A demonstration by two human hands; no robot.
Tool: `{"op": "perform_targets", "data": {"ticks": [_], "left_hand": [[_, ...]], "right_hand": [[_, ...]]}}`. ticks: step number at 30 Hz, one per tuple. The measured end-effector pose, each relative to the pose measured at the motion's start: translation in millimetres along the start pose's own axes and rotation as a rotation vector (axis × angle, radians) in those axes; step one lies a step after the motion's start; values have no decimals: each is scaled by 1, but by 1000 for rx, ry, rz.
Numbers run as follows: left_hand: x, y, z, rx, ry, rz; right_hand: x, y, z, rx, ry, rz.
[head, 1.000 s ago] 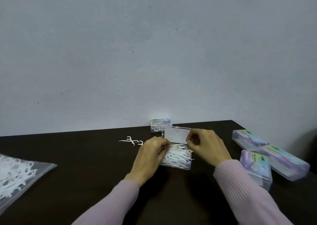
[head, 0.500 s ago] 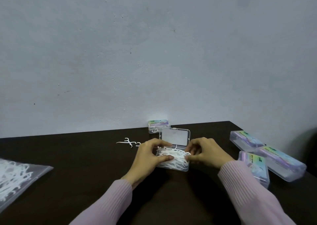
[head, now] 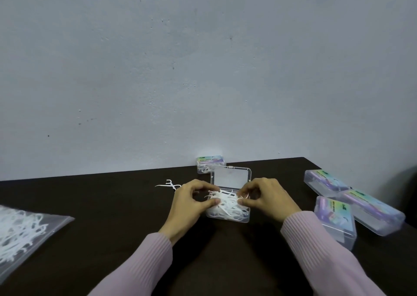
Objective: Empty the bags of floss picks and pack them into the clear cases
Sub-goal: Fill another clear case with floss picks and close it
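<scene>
Pinching floss picks [head: 225, 200] between both grips, over open case [head: 228, 214]

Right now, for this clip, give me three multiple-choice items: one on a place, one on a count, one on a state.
1. Where is the bag of picks?
A. far left of the table
B. on the right cases
C. against the wall

2. How many closed cases lie at right?
A. one
B. three
C. five

3. The open case between the left hand and right hand: how is its lid?
A. shut
B. raised
C. detached

Key: A, the bag lies at the left edge; B, three labelled cases cluster there; B, the lid stands up behind the picks.
</scene>
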State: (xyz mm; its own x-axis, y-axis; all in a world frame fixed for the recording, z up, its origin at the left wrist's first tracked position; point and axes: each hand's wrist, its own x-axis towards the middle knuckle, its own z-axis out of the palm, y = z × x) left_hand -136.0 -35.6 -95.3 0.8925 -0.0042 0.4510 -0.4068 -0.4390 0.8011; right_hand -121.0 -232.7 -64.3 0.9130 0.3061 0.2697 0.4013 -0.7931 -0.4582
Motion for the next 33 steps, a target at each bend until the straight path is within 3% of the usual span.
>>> {"op": "perform_targets", "data": {"ticks": [9,16,26,29,33], "left_hand": [[-8,0,3,255,-55,77],[-9,-1,7,206,-22,102],[-7,2,16,108,58,107],[-4,0,14,32,90,-24],[-3,3,18,-213,-40,-282]], "right_hand": [[-1,5,-3,109,-42,29],[-2,6,-12,134,-119,24],[-3,5,-9,276,-52,49],[-2,6,-10,294,-41,57],[-3,7,-9,284,-47,91]]}}
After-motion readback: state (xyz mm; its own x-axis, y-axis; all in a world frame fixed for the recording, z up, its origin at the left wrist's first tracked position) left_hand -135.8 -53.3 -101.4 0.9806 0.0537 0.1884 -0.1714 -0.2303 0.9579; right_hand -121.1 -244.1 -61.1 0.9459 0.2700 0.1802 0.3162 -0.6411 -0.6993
